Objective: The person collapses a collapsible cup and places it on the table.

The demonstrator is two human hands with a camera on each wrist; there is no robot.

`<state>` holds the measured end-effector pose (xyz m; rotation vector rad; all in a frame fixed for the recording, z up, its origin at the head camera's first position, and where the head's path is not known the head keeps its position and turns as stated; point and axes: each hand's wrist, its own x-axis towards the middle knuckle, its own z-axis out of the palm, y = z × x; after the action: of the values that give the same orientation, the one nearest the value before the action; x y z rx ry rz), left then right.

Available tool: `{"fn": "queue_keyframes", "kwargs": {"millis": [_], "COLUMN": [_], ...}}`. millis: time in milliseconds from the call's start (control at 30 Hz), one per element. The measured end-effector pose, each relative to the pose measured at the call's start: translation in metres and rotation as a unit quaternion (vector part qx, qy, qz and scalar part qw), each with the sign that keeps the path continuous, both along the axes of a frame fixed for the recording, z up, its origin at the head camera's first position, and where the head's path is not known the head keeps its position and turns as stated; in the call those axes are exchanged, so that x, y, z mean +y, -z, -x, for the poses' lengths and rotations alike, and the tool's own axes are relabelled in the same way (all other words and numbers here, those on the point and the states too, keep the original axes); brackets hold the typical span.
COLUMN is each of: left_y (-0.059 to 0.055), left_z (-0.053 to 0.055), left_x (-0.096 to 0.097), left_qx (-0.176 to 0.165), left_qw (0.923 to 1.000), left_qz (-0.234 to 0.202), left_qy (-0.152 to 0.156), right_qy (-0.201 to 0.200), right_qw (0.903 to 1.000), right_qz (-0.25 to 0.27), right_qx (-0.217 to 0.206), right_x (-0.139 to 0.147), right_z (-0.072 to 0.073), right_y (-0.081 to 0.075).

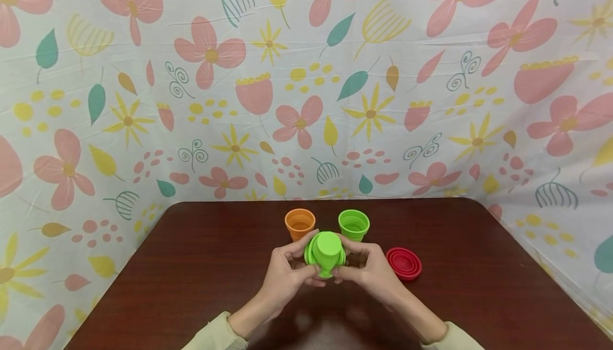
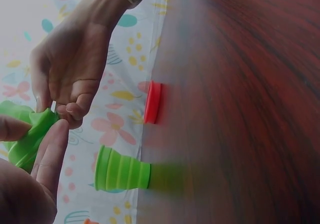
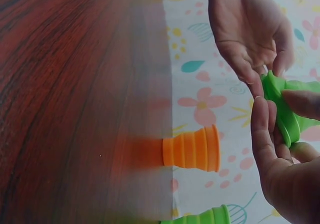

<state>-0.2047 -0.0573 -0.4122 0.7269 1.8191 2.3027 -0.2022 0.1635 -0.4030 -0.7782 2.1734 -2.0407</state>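
Observation:
A light-green collapsible silicone cup (image 1: 329, 246) is held above the table between both hands, base turned up toward the head camera. Its rim looks bent and squeezed in the left wrist view. My left hand (image 1: 283, 273) grips the cup's left side, thumb on the near edge and fingers around the far side. Mirroring it, my right hand (image 1: 372, 271) pinches the right side between thumb and fingers. Both thumbs sit close together at the near rim. In the right wrist view the folded green rim (image 3: 282, 108) shows between the fingers of both hands.
Behind the hands stand an orange cup (image 1: 300, 221) and a second green cup (image 1: 354, 222), both extended and upright. A red cup (image 1: 404, 263), collapsed flat, lies right of my right hand. The dark wooden table (image 1: 201, 265) ends at a floral cloth (image 1: 306, 84).

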Motion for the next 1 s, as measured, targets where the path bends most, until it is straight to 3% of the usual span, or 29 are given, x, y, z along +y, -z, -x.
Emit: {"fn": "queue_keyframes", "kwargs": {"millis": [533, 1000], "left_y": [-0.0001, 0.0002], "left_z": [0.0004, 0.0000], "left_x": [0.0044, 0.0053], "left_qx": [-0.007, -0.013], "left_qw": [0.9992, 0.9989], "left_qz": [0.008, 0.011], "left_qy": [-0.038, -0.044], "right_qy": [0.004, -0.005], "right_qw": [0.9999, 1.0000], "right_qz": [0.000, -0.002], "right_qx": [0.016, 0.002], "right_x": [-0.0011, 0.0012], "right_z": [0.0032, 0.0036], "right_y": [0.0021, 0.0029]}}
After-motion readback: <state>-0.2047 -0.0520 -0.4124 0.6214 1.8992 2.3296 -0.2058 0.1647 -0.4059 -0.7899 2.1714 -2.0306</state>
